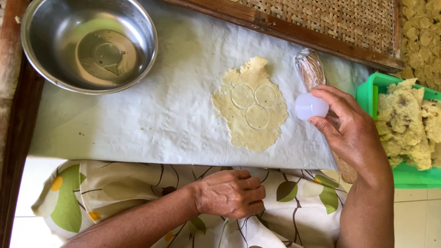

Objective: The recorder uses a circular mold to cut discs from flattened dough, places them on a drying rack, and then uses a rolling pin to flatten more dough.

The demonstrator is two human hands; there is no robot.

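- Single head view, looking steeply down, close over the work surface.
- White sheet fills frame centre; steel bowl upper left, green tray right edge.

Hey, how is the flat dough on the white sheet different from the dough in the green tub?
The flat dough is rolled thin and smooth on the white sheet; the dough in the green tub is piled in thick, crumbly lumps. The flat dough has three circles pressed into it; the tub dough has none. The flat dough lies left of the right hand, the tub dough right of it. Both are pale yellow.
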